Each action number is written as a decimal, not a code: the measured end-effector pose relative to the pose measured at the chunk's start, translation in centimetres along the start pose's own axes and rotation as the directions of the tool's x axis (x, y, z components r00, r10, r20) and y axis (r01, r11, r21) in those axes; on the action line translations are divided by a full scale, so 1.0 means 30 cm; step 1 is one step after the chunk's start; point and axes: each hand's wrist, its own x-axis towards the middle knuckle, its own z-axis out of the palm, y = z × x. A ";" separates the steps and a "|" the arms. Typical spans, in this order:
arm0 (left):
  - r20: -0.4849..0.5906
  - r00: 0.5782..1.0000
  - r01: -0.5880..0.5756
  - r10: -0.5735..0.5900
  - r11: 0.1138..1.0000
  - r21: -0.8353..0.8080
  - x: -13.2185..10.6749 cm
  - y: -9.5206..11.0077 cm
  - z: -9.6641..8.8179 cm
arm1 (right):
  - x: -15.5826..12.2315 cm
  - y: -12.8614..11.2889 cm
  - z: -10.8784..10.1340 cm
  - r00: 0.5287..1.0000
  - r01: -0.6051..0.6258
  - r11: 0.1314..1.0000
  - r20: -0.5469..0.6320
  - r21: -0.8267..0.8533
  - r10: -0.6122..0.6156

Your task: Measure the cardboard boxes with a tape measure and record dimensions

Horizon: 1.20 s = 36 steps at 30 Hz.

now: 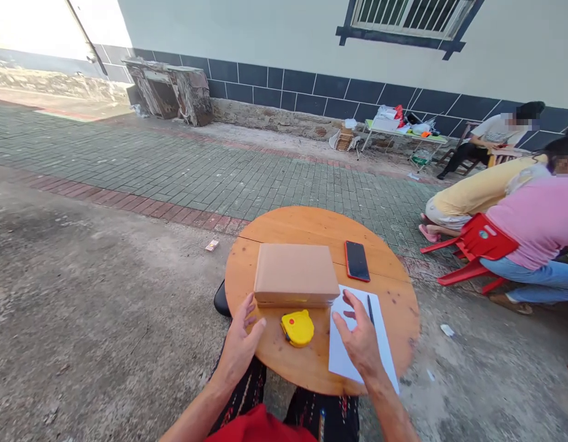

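A closed brown cardboard box (296, 270) lies on the round wooden table (302, 222). My left hand (241, 337) is by the box's near left corner, fingers apart and holding nothing. Over the white paper (346, 353), near the box's right corner, my right hand (358, 334) is also open and empty. Whether any fingertip touches the box I cannot tell. Between the hands sits a yellow tape measure (298, 328) with a red button. A dark pen (370, 309) rests on the paper, just right of my right hand.
A phone with a red edge (357, 261) lies right of the box. To the right, people sit, one on a red plastic chair (484, 240). A cluttered folding table (406, 132) stands by the wall, with an old worn desk (171, 89) farther left.
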 end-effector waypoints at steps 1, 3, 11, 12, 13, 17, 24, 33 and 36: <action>0.020 1.000 0.001 -0.001 1.000 -0.017 0.012 0.009 0.010 | 0.017 0.004 0.012 0.998 -0.043 0.998 0.047 0.041 0.041; 0.082 0.997 0.007 -0.002 0.999 -0.053 0.033 0.030 0.026 | 0.041 0.005 0.044 0.990 -0.091 0.990 0.118 0.108 0.078; 0.132 0.991 0.002 0.011 0.995 -0.103 0.136 0.103 0.009 | 0.048 -0.030 0.121 0.988 -0.080 0.977 0.149 0.196 0.051; 0.138 0.990 0.010 0.004 0.995 -0.102 0.147 0.106 0.005 | 0.044 -0.029 0.118 0.989 -0.079 0.978 0.137 0.195 0.053; 0.142 0.990 0.015 -0.001 0.995 -0.102 0.157 0.107 0.003 | 0.036 -0.025 0.113 0.990 -0.088 0.979 0.124 0.183 0.065; 0.133 0.991 0.004 0.010 0.995 -0.101 0.173 0.098 0.000 | -0.038 -0.010 0.085 0.972 -0.150 0.987 0.193 0.048 0.138; 0.128 0.992 -0.005 0.021 0.992 -0.124 0.179 0.086 0.007 | -0.139 -0.077 0.152 0.951 0.026 0.986 0.309 -0.163 0.026; 0.122 0.990 -0.062 0.071 0.995 -0.076 0.172 0.059 -0.006 | -0.121 -0.098 0.208 0.954 0.076 0.980 0.298 -0.182 -0.018; 0.085 0.993 -0.081 0.086 0.995 -0.055 0.166 0.033 -0.016 | -0.124 -0.084 0.202 0.951 0.081 0.982 0.308 -0.172 -0.024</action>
